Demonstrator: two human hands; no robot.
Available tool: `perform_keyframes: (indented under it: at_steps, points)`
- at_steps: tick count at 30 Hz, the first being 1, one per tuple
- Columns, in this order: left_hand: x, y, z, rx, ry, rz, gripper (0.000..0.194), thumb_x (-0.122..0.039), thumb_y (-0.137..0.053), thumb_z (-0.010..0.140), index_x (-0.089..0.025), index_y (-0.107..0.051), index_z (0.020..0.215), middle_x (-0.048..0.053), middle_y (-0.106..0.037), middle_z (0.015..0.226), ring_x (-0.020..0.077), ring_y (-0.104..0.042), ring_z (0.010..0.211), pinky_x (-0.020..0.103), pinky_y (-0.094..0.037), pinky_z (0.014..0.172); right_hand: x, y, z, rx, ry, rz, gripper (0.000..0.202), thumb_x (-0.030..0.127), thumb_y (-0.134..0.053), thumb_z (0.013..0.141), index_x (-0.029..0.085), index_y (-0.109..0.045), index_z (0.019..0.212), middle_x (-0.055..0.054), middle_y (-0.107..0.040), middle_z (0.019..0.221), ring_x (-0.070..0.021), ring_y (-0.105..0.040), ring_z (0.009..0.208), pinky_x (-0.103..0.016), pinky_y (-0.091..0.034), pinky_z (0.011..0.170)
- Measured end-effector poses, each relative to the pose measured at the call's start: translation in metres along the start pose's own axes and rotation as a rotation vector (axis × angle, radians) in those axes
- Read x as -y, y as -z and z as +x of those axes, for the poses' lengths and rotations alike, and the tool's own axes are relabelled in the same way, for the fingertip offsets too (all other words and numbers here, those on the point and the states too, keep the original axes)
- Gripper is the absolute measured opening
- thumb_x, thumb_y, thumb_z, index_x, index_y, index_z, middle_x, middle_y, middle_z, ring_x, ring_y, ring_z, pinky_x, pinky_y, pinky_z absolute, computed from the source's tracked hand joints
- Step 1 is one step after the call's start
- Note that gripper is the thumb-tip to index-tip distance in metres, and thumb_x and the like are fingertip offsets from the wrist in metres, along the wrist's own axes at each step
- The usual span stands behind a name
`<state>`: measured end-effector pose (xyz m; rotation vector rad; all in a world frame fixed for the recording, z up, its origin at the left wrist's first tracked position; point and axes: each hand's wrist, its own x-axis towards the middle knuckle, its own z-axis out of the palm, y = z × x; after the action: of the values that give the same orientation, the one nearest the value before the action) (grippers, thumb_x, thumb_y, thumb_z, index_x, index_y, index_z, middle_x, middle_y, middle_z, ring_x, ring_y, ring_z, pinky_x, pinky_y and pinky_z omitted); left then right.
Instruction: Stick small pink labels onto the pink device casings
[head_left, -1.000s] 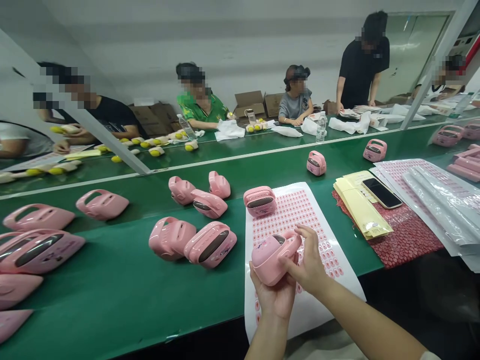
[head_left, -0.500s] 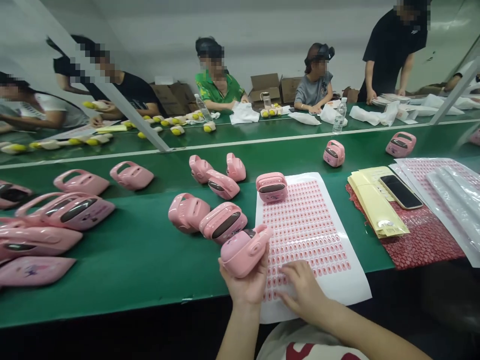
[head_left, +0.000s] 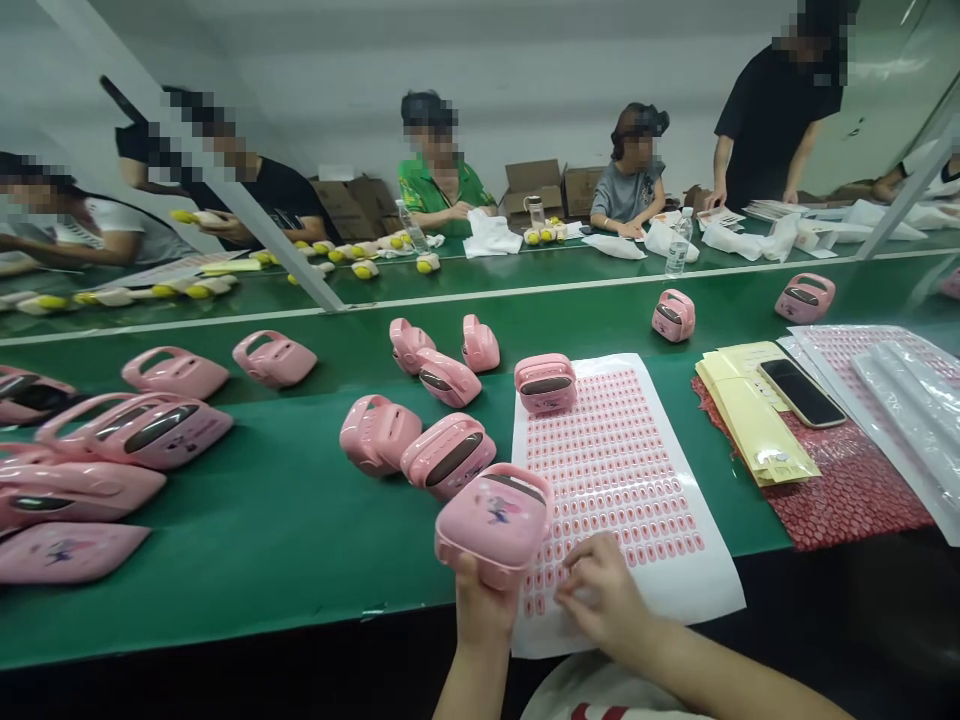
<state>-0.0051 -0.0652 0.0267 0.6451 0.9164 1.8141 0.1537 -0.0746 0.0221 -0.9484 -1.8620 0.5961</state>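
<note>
In my left hand [head_left: 484, 600] is a pink handled device [head_left: 491, 520], a rounded plastic body with a printed cartoon picture facing up. My thumb presses its near edge; the other fingers are hidden beneath it. Just right of it, my right hand [head_left: 607, 600] is over the lower part of a white sticker sheet [head_left: 697, 590] with rows of small pink-and-red oval stickers. Its thumb and forefinger are pinched together; whatever is between them is too small to make out. Another pink device [head_left: 546, 383] stands on the sheet's far left corner.
Several pink devices stand on the green table [head_left: 300, 540], left and ahead. At right, yellow paper [head_left: 757, 430] and a phone [head_left: 802, 390] lie on red bubble wrap [head_left: 847, 480], beside plastic-covered sheets [head_left: 911, 410]. Behind a low ledge, several people sit or stand at another bench.
My left hand has turned the pink device so its printed face shows upward. My right hand's fingers have drawn together into a pinch over the sheet. The view has tilted slightly.
</note>
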Motion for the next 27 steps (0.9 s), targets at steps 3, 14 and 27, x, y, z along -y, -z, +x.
perform_keyframes:
  at_steps: [3,14,27]
  points:
    - [0.002,0.003,-0.006,0.19,-0.222,0.445,0.091,-0.046,-0.079,0.047,-0.039,-0.037,0.127,0.002,-0.046,0.126,0.0298,-0.052,0.106,0.045,-0.049,0.083,0.013,0.044,0.033,-0.028,-0.348,0.208,0.016,0.031,-0.058,0.079,0.02,-0.057,0.067,-0.005,-0.054,0.089,-0.0189,-0.053,0.09,-0.036,-0.042,0.081]
    - [0.017,-0.011,-0.014,0.799,-0.494,0.793,0.1,-0.029,-0.078,0.054,-0.031,-0.02,0.135,0.015,-0.042,0.127,0.035,-0.048,0.114,0.054,-0.044,0.087,0.039,0.086,0.069,0.259,-0.463,0.269,0.012,0.014,-0.067,0.067,0.02,-0.061,0.059,-0.003,-0.05,0.093,-0.0198,-0.049,0.099,-0.039,-0.036,0.092]
    - [0.015,-0.018,-0.014,0.794,-0.596,0.798,0.089,-0.032,-0.074,0.06,-0.026,-0.024,0.134,0.017,-0.045,0.126,0.0348,-0.048,0.114,0.054,-0.046,0.085,0.034,0.084,0.055,0.211,-0.408,0.309,0.01,0.013,-0.064,0.069,0.02,-0.058,0.064,-0.003,-0.049,0.097,-0.0191,-0.047,0.1,-0.037,-0.038,0.091]
